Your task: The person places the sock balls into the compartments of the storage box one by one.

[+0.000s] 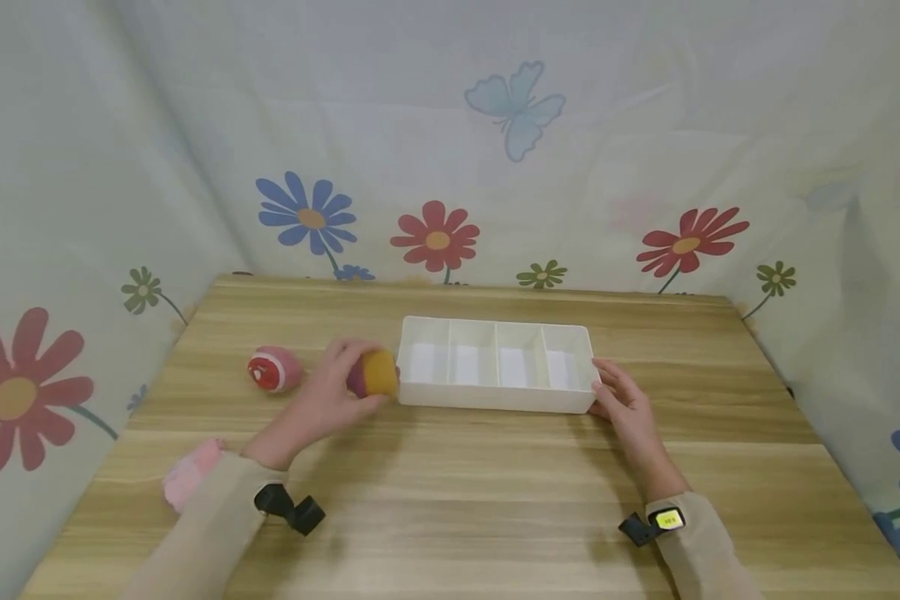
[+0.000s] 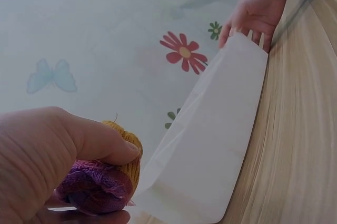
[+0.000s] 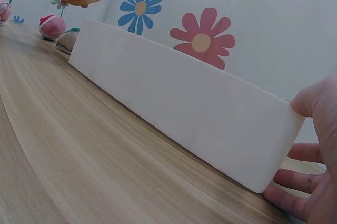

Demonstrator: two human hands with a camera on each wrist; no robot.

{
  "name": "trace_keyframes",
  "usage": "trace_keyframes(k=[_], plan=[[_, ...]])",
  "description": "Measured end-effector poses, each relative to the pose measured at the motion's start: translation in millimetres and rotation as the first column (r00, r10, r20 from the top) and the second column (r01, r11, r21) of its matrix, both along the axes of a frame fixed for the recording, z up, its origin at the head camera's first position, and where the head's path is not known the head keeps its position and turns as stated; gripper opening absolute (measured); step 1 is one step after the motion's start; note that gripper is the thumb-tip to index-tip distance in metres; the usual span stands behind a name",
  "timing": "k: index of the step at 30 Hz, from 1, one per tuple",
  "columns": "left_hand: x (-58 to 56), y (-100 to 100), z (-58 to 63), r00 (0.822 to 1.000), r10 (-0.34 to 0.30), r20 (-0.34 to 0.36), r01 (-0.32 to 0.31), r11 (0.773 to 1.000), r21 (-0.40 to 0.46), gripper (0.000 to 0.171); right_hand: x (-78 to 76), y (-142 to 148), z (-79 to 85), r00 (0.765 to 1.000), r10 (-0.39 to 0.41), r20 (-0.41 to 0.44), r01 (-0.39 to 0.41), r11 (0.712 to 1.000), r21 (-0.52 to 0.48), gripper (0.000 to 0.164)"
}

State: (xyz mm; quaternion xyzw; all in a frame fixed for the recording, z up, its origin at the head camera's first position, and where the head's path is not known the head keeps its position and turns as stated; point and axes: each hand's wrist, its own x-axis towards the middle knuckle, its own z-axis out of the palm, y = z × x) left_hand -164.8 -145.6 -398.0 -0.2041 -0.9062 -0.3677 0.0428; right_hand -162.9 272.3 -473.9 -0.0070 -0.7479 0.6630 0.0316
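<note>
My left hand (image 1: 330, 392) grips a rolled-up sock (image 2: 100, 187), purple with a mustard ribbed cuff, thumb on the mustard part. In the head view this sock is just off the left end of a white box (image 1: 495, 398) split into a row of compartments. The right wrist view shows the sock raised above the table, its cuff opening toward the box. My right hand (image 1: 630, 408) holds the box's right end, with the thumb (image 3: 308, 97) at the top corner and the other fingers around the end wall. The box sits on the wooden table, its compartments empty.
Left of my left hand lies a pink rolled sock (image 1: 276, 369) with a red and white patch. A fuzzy light-pink roll (image 1: 191, 475) lies nearer, beside the left sleeve. A beige roll (image 3: 67, 39) with green shows past the box's far end. Flower-printed cloth (image 1: 450, 150) surrounds the table.
</note>
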Motion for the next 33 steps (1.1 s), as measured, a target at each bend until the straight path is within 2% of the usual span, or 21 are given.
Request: trace_keyframes(k=[12, 16, 26, 33], plan=[[-20.7, 8, 0.2, 0.999, -0.011, 0.034, 0.01, 1.0, 0.027, 0.06, -0.5, 0, -1.9, 1.0, -0.005, -0.019, 0.004, 1.0, -0.027, 0.047], [-26.3, 13, 1.9, 0.999, -0.004, 0.048, 0.003, 1.0, 0.011, 0.06, -0.2, -1, -1.6, 1.0, -0.007, -0.021, 0.006, 1.0, -0.03, 0.047], [-38.5, 23, -0.9, 1.0, -0.015, 0.013, 0.015, 1.0, 0.011, 0.059, -3.9, -2, -0.9, 1.0, -0.015, -0.014, 0.015, 1.0, -0.024, 0.047], [-48.2, 31, -3.9, 0.999, -0.032, 0.032, 0.032, 0.999, -0.003, 0.059, -1.9, -2, -0.8, 0.999, -0.03, -0.012, 0.029, 0.999, -0.02, 0.046]])
